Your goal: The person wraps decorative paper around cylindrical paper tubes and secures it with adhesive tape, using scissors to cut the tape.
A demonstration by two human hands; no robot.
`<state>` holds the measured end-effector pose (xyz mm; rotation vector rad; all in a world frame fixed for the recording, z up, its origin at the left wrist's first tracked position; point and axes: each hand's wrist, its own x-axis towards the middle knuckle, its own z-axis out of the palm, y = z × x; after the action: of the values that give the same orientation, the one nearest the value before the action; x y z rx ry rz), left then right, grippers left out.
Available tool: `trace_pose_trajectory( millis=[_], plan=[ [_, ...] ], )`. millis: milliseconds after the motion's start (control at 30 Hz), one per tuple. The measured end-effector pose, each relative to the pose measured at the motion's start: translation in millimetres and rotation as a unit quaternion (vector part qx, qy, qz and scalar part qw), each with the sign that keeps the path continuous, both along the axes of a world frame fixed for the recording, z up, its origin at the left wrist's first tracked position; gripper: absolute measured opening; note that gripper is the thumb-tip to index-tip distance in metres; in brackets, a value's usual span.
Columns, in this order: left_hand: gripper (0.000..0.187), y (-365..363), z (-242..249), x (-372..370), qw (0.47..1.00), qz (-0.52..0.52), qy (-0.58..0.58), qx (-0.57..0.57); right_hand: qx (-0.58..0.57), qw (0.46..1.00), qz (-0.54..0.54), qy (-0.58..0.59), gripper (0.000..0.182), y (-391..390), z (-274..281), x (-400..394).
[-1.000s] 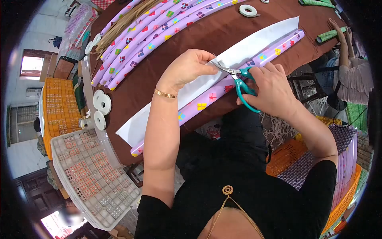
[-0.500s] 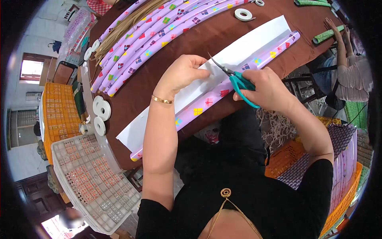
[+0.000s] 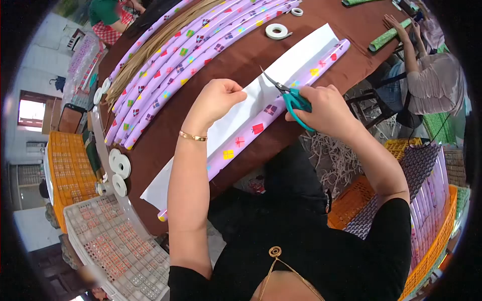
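Note:
A roll of lilac gift wrap (image 3: 271,109) with a present print lies diagonally on the brown-covered table, a strip of its white underside (image 3: 301,55) unrolled along it. My right hand (image 3: 324,108) holds scissors (image 3: 297,104) by their teal handles, blades pointing up and left above the white strip. Left of the blades, my left hand (image 3: 217,103) hovers over the strip, thumb and fingertips pinched together. Whether anything small is between those fingertips I cannot make out. My left forearm hides part of the roll's lower end.
Several finished lilac rolls (image 3: 186,65) lie at the back beside brown paper strips (image 3: 150,47). White tape rolls (image 3: 120,165) sit at the left edge, another tape roll (image 3: 276,31) behind the paper. At right, a co-worker's hands touch a green roll (image 3: 389,36). Plastic crates (image 3: 118,241) stand at left.
The view has shifted, so the table things appear further left. My left hand has drawn a little away from the scissors, its fingertips closer together. The right hand still holds the scissors.

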<state>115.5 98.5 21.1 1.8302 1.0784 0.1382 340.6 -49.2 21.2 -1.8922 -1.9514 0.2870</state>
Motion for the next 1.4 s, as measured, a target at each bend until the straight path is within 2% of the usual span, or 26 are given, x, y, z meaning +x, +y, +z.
trace_pose_trajectory(
  millis=[200,300,400,567,633,733,967,1000,1100,1233,1400],
  plan=[
    [0.02,8.1,-11.0,12.1,0.999,-0.003,-0.049,-0.006,-0.017,1.0,-0.025,-0.009,0.038,-6.1,0.3,14.5],
    [0.021,10.7,-12.8,16.2,1.0,0.006,-0.016,-0.003,-0.014,0.999,-0.028,-0.027,0.039,-8.4,-0.9,22.8],
    [0.023,8.0,-12.1,16.1,0.999,0.027,-0.035,-0.023,-0.019,0.999,-0.043,-0.025,0.041,-8.0,1.3,33.1],
    [0.031,21.2,-18.1,36.4,0.997,-0.01,-0.068,-0.03,-0.013,0.993,-0.062,-0.095,0.046,-2.9,11.5,61.5],
    [0.033,28.0,-18.1,57.5,0.996,-0.021,-0.077,-0.035,-0.034,0.991,-0.068,-0.109,0.051,-2.2,12.7,70.3],
    [0.038,36.2,-19.2,95.1,0.992,-0.005,-0.125,-0.03,-0.121,0.978,-0.094,-0.141,0.068,0.5,21.7,81.0],
    [0.032,60.6,-29.5,152.2,0.98,-0.067,-0.162,-0.095,-0.128,0.977,-0.087,-0.15,0.065,1.9,24.5,108.7],
    [0.032,59.7,-27.0,155.6,0.98,-0.069,-0.159,-0.096,-0.117,0.978,-0.079,-0.152,0.06,1.6,24.6,110.3],
    [0.029,52.8,-17.7,158.7,0.986,-0.042,-0.134,-0.088,-0.099,0.983,-0.059,-0.143,0.055,3.3,25.1,115.1],
    [0.026,60.4,-27.9,157.9,0.979,-0.045,-0.155,-0.125,-0.066,0.99,-0.039,-0.12,0.054,8.7,21.6,120.1],
    [0.024,61.9,-26.6,155.4,0.966,-0.042,-0.179,-0.184,-0.089,0.988,-0.028,-0.123,0.055,16.7,20.7,122.2]
  ],
)
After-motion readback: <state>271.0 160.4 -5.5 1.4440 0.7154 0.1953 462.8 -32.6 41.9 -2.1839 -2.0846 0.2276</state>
